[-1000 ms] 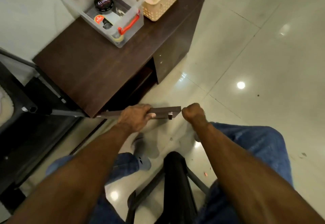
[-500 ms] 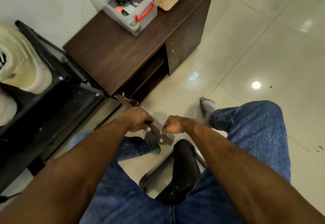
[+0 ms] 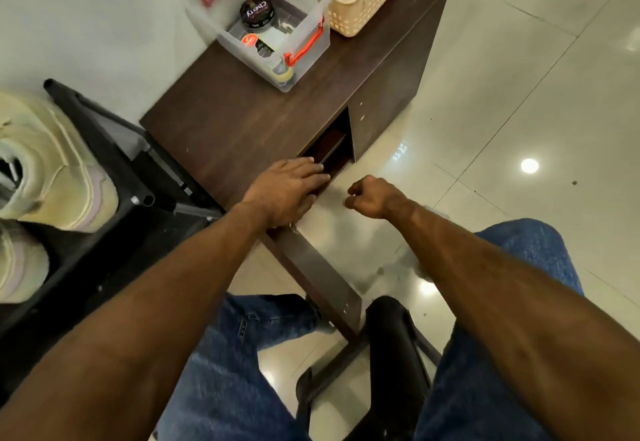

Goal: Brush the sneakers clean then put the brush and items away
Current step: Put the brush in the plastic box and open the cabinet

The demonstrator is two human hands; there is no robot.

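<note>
Two pale cream sneakers sit on a black rack (image 3: 114,150) at the left, one (image 3: 52,170) above the other (image 3: 17,264). My left hand (image 3: 287,191) lies flat with straight fingers on the front edge of the dark wooden cabinet (image 3: 235,122), where the open door (image 3: 322,281) hinges. The door swings out towards my knees. My right hand (image 3: 372,196) hovers as a fist in front of the cabinet opening and holds nothing. A clear plastic box (image 3: 311,56) with orange handles stands on the cabinet and holds a black polish tin (image 3: 257,14). No brush is visible.
A cream basket (image 3: 360,15) with keys stands beside the clear box at the cabinet's far end. A black chair seat (image 3: 394,354) is between my jeans-clad legs. Glossy tiled floor (image 3: 502,94) spreads to the right.
My left hand let go of the door's edge and moved up onto the cabinet's front edge. The door swung further open towards me. My right hand left the door.
</note>
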